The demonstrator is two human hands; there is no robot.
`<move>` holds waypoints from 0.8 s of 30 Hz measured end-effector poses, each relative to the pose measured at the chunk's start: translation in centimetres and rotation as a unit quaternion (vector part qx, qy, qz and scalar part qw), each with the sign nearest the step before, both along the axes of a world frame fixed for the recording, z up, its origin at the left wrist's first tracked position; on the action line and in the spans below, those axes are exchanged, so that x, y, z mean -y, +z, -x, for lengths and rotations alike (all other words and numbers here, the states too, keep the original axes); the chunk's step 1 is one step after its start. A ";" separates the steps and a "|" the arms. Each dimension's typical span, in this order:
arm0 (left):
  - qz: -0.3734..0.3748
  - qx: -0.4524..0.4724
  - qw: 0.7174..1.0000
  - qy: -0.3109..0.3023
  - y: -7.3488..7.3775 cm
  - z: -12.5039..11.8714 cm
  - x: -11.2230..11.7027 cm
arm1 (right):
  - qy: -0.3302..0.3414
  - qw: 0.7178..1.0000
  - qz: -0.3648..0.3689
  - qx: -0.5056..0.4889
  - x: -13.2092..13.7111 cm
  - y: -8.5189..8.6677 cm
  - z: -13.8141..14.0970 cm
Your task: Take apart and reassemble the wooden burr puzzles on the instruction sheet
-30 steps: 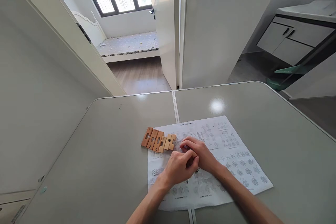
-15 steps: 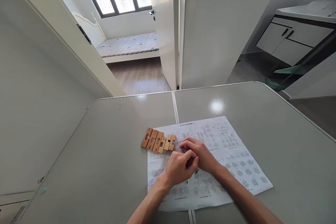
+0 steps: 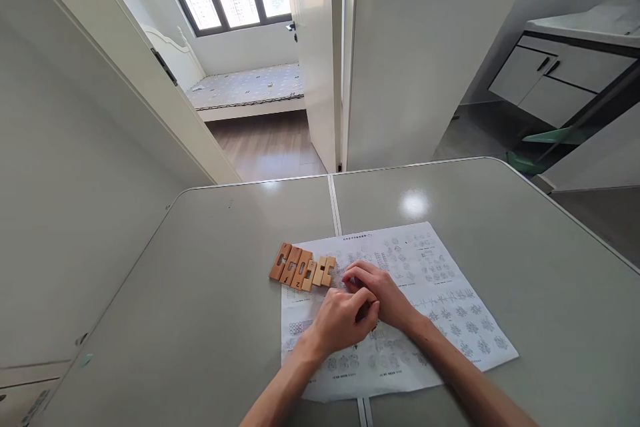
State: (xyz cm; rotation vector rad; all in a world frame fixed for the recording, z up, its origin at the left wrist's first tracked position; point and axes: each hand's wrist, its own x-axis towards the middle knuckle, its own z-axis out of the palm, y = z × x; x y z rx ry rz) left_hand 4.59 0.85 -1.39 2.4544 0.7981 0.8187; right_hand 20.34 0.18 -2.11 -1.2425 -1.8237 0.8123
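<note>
My left hand [image 3: 344, 317] rests on a printed sheet of paper [image 3: 345, 377] with its fingers curled in, and nothing shows in it. Just beyond and to the right, my right hand [image 3: 377, 290] lies against it, also with curled fingers and nothing visible in them. To the left of my fingertips, a slanting row of flat wooden puzzle pieces partly overlaps the sheet's upper left corner. Three darker brown pieces [image 3: 291, 267] have slots, and some carry black numbers. Three paler, notched pieces [image 3: 320, 272] continue the row toward my right hand, apart from it.
The paper, covered in small line diagrams, lies on a grey-green table [image 3: 220, 320] with a metal seam down its middle. Past the far edge stand an open door [image 3: 315, 47] and a bed [image 3: 250, 85]. A white cabinet [image 3: 555, 77] is at the right.
The view has shifted very slightly. Both hands, the wooden pieces and the paper stay in the same places.
</note>
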 end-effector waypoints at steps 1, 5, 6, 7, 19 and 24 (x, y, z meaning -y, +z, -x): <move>-0.011 -0.005 1.000 -0.002 0.2 0.0 0.0 | 0.000 1.000 0.002 -0.001 0.0 -0.1 0.0; -0.024 -0.014 0.999 0.016 2.3 0.8 -0.7 | 0.005 1.000 -0.004 -0.005 -0.1 -0.2 0.0; -0.024 -0.010 0.999 0.041 3.1 1.3 -1.1 | 0.007 1.000 -0.009 -0.007 -0.1 -0.2 0.0; -0.021 -0.003 0.997 0.076 3.8 1.9 -1.6 | 0.008 1.000 -0.012 -0.009 -0.1 -0.2 0.0; 0.051 -0.108 0.910 0.396 4.0 10.6 -5.7 | 0.006 1.000 -0.012 -0.007 0.0 0.3 0.1; 0.089 -0.120 0.908 0.391 3.5 10.6 -5.5 | 0.007 1.000 -0.012 -0.010 0.0 0.3 0.1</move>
